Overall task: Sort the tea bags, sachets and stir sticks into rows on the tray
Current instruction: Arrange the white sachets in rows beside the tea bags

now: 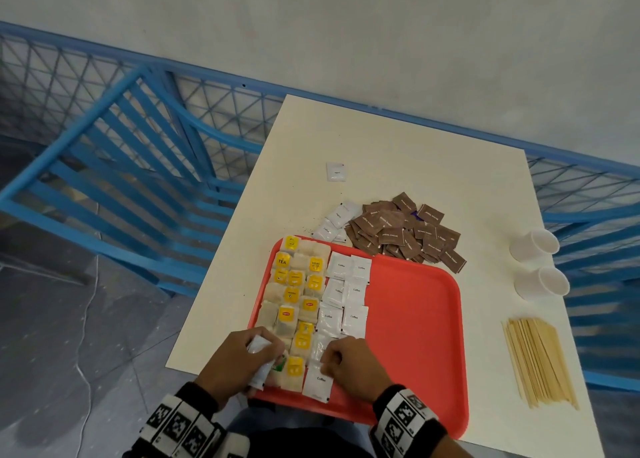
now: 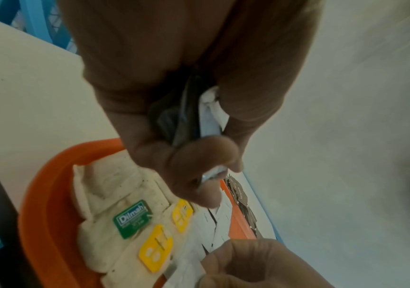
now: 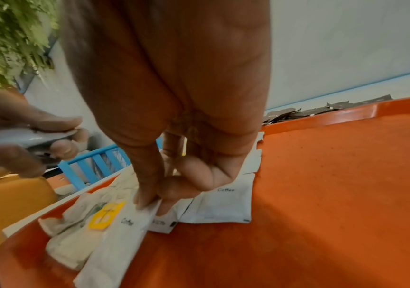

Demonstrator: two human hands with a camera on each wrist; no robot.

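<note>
Two hands at near edge of orange tray [image 1: 415,319], on cream table [image 1: 398,166]. Tray: smooth moulded plastic, rounded corners, raised rim. Tea bags [image 1: 294,301]: soft fibrous paper pouches with yellow card tags, ranked along tray's left side. White coffee sachets [image 1: 346,295]: flat glossy rectangles, in two columns just right of tea bags. Brown sachets [image 1: 401,232]: loose heap on table beyond tray's far rim. Stir sticks [image 1: 540,360]: thin pale wooden strips, bundled on table right of tray. Left hand [image 1: 242,364]: fingers clenched around spare white sachets [image 2: 208,118]. Right hand [image 1: 353,364]: fingers [image 3: 147,196] pinching top edge of nearest coffee sachet [image 1: 317,381]. Best practice, judged: lay flat, square edge to neighbour above, release without sliding onto adjacent tea bag.
</note>
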